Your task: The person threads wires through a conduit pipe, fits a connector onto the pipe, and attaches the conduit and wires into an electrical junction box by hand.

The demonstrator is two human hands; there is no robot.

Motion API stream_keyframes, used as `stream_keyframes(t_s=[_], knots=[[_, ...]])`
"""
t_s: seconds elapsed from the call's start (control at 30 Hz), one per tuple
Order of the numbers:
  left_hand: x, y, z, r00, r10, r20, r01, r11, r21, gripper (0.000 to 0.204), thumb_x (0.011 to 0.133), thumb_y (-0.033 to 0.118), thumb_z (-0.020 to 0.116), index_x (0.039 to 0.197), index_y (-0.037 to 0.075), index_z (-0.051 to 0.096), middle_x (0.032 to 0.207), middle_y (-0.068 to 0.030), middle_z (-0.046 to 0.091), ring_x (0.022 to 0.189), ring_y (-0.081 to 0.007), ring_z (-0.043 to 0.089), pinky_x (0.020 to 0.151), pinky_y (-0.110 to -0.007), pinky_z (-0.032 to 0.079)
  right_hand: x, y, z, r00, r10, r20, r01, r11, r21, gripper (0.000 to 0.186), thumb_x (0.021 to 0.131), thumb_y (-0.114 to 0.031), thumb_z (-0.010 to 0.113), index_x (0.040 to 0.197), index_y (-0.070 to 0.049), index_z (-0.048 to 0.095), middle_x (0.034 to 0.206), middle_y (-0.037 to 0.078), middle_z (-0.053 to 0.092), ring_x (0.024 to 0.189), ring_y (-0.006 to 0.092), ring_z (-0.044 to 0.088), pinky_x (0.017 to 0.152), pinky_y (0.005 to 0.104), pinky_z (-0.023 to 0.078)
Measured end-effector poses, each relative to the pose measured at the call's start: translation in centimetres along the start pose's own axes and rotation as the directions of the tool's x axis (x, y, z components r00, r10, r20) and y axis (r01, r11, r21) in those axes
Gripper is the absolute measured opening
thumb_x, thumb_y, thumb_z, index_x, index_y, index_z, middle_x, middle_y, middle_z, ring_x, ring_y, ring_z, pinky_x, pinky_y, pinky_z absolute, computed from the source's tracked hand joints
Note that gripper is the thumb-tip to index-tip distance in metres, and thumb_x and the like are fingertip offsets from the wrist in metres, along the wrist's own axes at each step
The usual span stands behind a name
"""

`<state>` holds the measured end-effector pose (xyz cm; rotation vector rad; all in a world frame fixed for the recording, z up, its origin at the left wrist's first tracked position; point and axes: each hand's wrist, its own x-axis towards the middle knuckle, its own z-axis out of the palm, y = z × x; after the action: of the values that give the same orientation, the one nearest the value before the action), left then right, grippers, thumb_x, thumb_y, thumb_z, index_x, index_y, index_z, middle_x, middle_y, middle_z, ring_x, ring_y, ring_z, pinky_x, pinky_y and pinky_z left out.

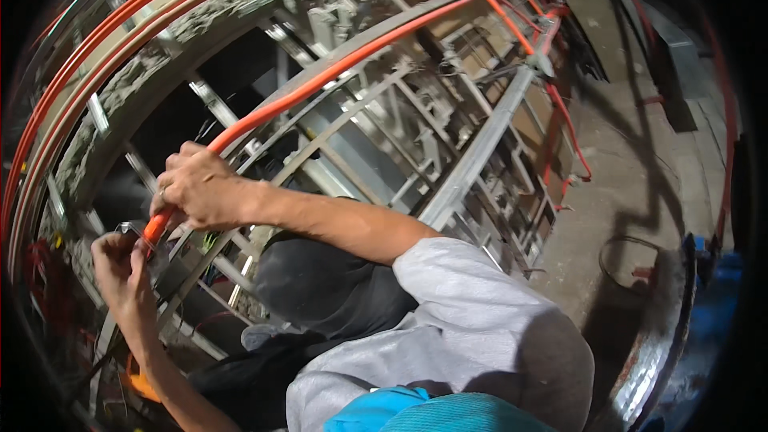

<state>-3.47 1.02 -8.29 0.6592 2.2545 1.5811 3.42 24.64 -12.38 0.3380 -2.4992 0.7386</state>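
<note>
A thick orange cable (320, 80) comes down from the upper right to my two hands. My right hand (204, 190) is wrapped round it a short way above its lower end (156, 228), a ring on one finger. Just below, at the left, my left hand (124, 276) is closed in a pinch beside that end. A small shiny, wire-like piece (130, 227) shows at its fingertips, its exact kind too small to tell. The thumb seems to touch the cable's end.
Metal framing bars (328, 152) form a grid beneath my arms. Orange cables (104, 36) curve along the left, beside a rough concrete edge (120, 84). A metal strut (488, 140) slants at the centre right. Concrete floor (620, 160) lies on the right, a blue object (716, 312) at its edge.
</note>
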Motion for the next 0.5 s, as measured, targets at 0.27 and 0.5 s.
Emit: stream_keyframes(t_s=[0.27, 0.5], knots=[[0.5, 3.4, 2.0, 0.979, -0.191, -0.073, 0.184, 0.978, -0.095, 0.046, 0.089, -0.002, 0.085, 0.119, 0.003, 0.051, 0.111, -0.0120, 0.070, 0.101, -0.0174, 0.072, 0.090, -0.030, 0.059, -0.2, 0.2, -2.6, 0.999, 0.018, 0.027, -0.019, 1.000, 0.008, 0.024, 0.085, -0.028, 0.084, 0.108, -0.024, 0.084, 0.097, -0.004, 0.077, 0.096, 0.0183, 0.069, 0.090, 0.0382, 0.047], [0.0, 4.8, 1.9, 0.975, -0.186, -0.119, 0.183, 0.982, -0.038, 0.049, 0.085, -0.006, 0.085, 0.119, 0.001, 0.051, 0.108, -0.0150, 0.075, 0.103, -0.0199, 0.075, 0.093, -0.033, 0.062, 0.1, -0.4, -2.4, 0.990, 0.078, 0.116, -0.085, 0.995, 0.053, 0.030, 0.086, -0.025, 0.084, 0.115, -0.023, 0.083, 0.102, -0.004, 0.078, 0.099, 0.0181, 0.069, 0.092, 0.0372, 0.047]])
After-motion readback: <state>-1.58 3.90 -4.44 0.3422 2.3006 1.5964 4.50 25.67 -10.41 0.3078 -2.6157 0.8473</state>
